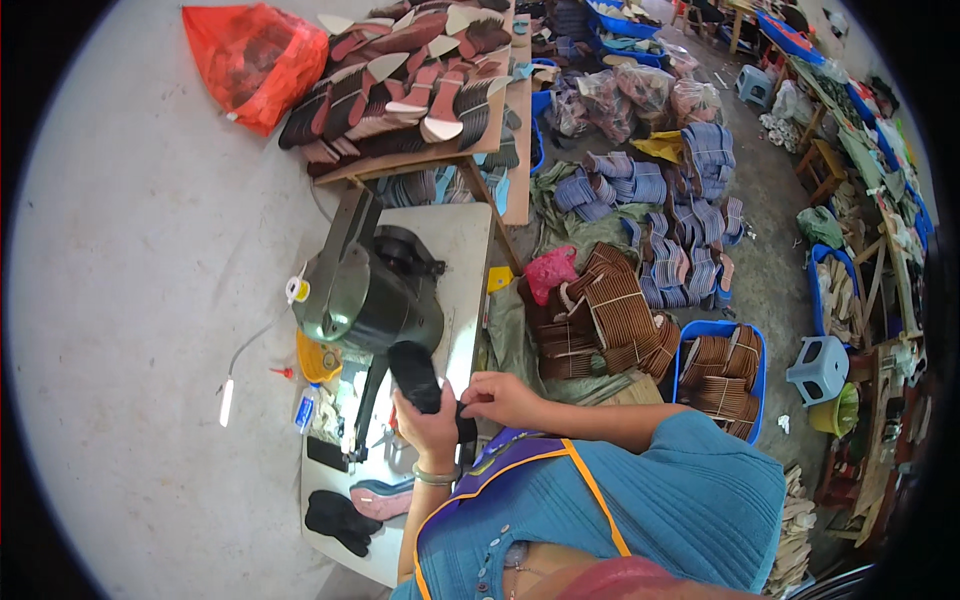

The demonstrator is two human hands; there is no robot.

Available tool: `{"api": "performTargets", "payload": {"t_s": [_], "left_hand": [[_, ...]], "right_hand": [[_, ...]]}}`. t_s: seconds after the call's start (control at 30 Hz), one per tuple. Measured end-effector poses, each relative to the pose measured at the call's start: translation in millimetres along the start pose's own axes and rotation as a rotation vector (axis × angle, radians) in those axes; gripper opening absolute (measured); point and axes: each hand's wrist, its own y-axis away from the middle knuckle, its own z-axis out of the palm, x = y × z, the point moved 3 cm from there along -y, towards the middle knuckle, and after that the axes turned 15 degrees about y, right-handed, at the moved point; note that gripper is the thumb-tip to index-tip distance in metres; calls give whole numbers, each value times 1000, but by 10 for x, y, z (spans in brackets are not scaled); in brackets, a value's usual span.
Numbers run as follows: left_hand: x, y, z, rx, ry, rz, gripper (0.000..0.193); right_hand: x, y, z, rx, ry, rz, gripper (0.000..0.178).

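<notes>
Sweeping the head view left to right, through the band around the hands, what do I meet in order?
Lit lamp, small bottle, left hand, right hand, blue basket of brown bundles, grey stool.

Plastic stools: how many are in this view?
2: a near stool toward the right, about mid-height in the picture, and a far stool at upper right. Others may be hidden among the clutter.

The fabric piece (pixel 413 376) is black, the bundles (pixel 708 160) striped blue.
</notes>
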Motion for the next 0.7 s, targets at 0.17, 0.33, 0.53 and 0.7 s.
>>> {"api": "performTargets", "payload": {"t_s": [0.17, 0.33, 0.53, 0.7], "left_hand": [[-64, 40, -231, -44, -242, 111, 58], [-185, -18, -589, -5, 136, -120, 51], [-186, 120, -1289, 115, 499, -368, 40], [-213, 441, -1755, 196, 740, -349, 37]], "right_hand": [[17, -34, 251, -390, -372, 362, 11], [-408, -234, 370, -505, -359, 363, 7], [-607, -262, 1059, -545, -584, 548, 8], [-669, -66, 1568, -804, -736, 578, 13]]}}
